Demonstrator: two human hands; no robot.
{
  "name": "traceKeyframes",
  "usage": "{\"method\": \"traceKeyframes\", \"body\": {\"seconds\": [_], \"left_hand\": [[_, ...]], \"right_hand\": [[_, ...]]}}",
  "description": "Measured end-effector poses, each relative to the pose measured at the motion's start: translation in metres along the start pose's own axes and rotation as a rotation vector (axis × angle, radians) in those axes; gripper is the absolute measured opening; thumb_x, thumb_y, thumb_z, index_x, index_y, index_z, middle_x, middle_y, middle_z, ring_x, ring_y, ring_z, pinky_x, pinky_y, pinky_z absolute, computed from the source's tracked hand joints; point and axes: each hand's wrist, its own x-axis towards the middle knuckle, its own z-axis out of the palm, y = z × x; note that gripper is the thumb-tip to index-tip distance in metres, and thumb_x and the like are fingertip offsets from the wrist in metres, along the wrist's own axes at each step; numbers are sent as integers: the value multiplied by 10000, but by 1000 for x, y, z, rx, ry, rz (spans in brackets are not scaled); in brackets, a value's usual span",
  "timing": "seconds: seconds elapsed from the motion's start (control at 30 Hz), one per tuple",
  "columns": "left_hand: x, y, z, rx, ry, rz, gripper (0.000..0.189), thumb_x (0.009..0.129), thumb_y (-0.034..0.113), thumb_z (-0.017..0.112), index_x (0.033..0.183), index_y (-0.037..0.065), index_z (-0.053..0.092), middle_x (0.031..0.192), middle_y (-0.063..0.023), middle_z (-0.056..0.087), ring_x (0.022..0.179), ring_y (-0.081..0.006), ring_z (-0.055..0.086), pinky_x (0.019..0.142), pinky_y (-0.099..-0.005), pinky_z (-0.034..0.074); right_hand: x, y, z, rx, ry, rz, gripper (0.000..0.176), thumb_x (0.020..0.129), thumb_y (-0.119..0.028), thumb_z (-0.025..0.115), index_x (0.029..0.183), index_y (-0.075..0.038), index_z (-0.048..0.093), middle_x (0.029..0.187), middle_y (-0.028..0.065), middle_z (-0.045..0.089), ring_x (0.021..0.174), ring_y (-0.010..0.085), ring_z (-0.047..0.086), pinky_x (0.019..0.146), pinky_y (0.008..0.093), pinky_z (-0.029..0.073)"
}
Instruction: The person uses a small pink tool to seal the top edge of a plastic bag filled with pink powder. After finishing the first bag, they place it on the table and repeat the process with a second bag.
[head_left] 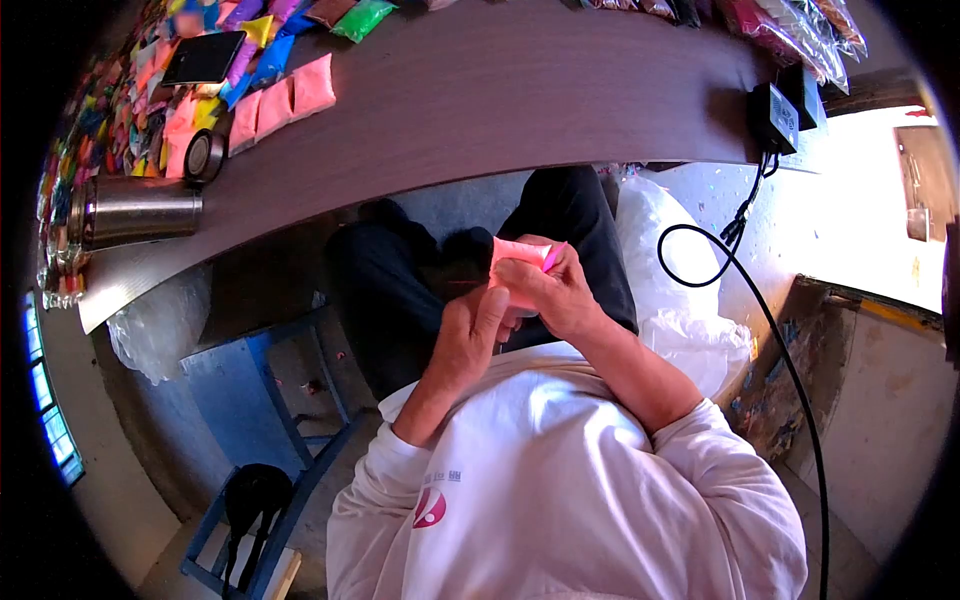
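Right hand (560, 290) pinches small pink plastic packet (510, 252); grip of left hand (468, 328) I cannot tell.
Light, even pressure should protect it.

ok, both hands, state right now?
Left hand: at the pink packet, fingers partly hidden; grip can't be told.
Right hand: closed, holding the packet.

Head-worn view (wide), forward and downward

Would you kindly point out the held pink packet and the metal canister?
Held pink packet (517, 250): head view, on its upper part.
Metal canister (145, 210): head view, on its side wall.
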Motion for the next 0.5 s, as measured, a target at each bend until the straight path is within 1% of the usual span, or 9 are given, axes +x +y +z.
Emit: {"method": "traceKeyframes", "body": {"seconds": [0.07,0.1,0.13,0.17,0.2,0.27,0.33,0.43,0.5], "left_hand": [[1,0,-3,40,27,36,449,993,440,434,841,54,607,661,-9,572,566,-83,506,519,-218,406],[1,0,-5,81,53,70,455,997,433,429,826,52,608,657,-5,570,562,-79,502,515,-219,401],[2,-1,-6,82,55,70,455,997,433,429,826,52,608,657,-5,570,562,-79,502,515,-219,401],[4,-2,-7,23,79,58,457,998,427,427,817,50,609,657,-4,570,563,-76,502,514,-217,401],[5,-3,-8,-36,102,45,459,1000,422,425,808,48,610,656,-3,571,565,-74,502,513,-215,401],[7,0,-6,-22,113,49,462,1000,422,426,805,44,608,652,-3,570,565,-72,503,510,-216,401],[7,0,-3,-12,121,52,466,1000,422,426,803,40,606,648,-3,569,565,-71,503,508,-217,401],[6,-3,-2,-25,140,2,462,997,421,438,796,40,606,639,-2,565,565,-71,506,506,-218,400],[6,-2,-4,-10,113,41,460,994,426,445,806,40,610,638,0,562,565,-72,507,509,-215,402]], "right_hand": [[1,-1,2,32,-28,-43,243,949,-243,584,915,-4,569,729,87,618,589,165,626,537,296,552],[-2,-4,5,35,-28,-41,243,949,-243,584,915,-4,569,729,87,618,589,165,626,537,296,552],[-6,-12,8,74,-1,3,247,950,-245,584,938,1,570,752,88,625,623,167,633,566,297,554],[-7,-16,10,113,27,46,254,950,-247,585,960,6,572,776,89,632,658,169,641,594,298,557],[-6,-15,9,113,25,45,254,950,-247,585,960,6,572,776,89,632,658,169,641,594,298,557],[-5,-9,4,-9,-74,13,263,948,-250,589,988,9,573,822,88,646,702,169,646,636,294,554],[-5,-5,1,-42,-64,-3,263,946,-249,592,990,10,575,828,87,648,701,166,646,629,293,552],[-5,-5,2,-110,-56,-28,266,945,-251,594,993,10,576,828,83,651,694,160,644,616,291,549],[-4,-7,3,-149,-53,-37,267,946,-253,593,993,9,576,824,81,651,688,157,642,609,291,548]]}}
